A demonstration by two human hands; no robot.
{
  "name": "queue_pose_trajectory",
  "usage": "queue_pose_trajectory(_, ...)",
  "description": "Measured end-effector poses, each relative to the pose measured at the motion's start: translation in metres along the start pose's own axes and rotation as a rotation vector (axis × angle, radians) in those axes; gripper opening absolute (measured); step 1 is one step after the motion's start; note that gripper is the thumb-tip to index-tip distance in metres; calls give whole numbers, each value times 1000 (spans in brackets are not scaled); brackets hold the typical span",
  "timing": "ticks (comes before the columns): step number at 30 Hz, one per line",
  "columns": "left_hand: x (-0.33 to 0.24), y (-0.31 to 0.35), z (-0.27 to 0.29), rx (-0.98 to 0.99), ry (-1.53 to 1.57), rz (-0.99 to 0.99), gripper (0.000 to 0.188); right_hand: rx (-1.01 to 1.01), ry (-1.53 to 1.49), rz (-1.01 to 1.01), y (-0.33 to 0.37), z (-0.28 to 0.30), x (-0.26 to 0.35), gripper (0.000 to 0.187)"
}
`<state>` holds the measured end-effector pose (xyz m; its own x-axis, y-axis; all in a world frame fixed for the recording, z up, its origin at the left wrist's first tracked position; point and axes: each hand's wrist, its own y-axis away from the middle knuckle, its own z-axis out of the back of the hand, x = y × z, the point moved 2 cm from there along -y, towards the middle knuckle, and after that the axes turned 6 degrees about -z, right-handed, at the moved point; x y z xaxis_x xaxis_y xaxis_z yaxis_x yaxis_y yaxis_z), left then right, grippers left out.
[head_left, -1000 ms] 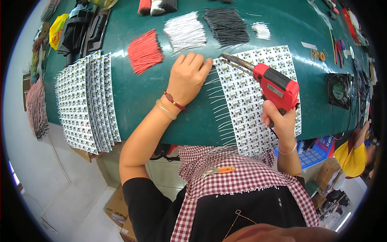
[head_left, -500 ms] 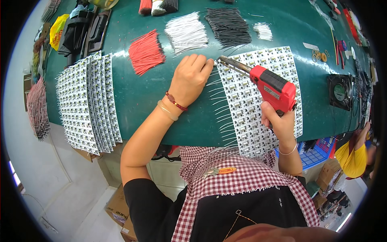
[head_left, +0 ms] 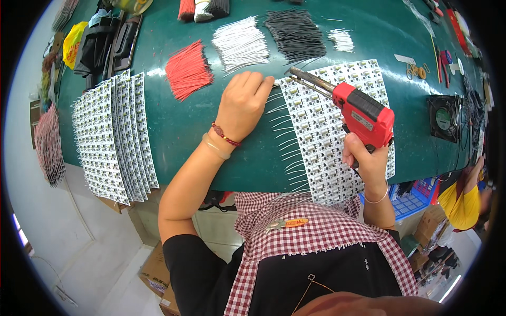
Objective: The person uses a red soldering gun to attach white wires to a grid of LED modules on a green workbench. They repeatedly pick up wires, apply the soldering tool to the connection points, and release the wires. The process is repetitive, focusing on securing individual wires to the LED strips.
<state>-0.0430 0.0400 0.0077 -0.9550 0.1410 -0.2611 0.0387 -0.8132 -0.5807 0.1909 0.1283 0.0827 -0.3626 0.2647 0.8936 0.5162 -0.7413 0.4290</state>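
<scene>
Green bench (head_left: 174,121) holds wire bundles (head_left: 240,45), perhaps a fan (head_left: 445,118).

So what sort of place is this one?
Probably an electronics assembly bench: the right hand holds a red soldering gun over a circuit-board panel, with cut-wire bundles and stacked panels on the green table.

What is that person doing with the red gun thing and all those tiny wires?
A person at a green table holds a red soldering gun in the right hand, its metal tip over the top left corner of a white panel of small circuit boards. The left hand rests beside that corner, fingertips at a thin white wire there. White wires already stick out along the panel's left edge. Bundles of red wires, white wires and black wires lie farther back, and more panels are stacked at the left.
</scene>
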Motion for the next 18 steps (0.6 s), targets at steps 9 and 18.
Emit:
queue_pose_trajectory(9, -21, -9, 30, -95, 964, 851, 13, -20, -59, 3, 3, 4, 19, 38)
queue_pose_trajectory(18, -91, -17, 37, -63, 1414, 915, 13, -34, 75, 211, 17, -10, 44, 21)
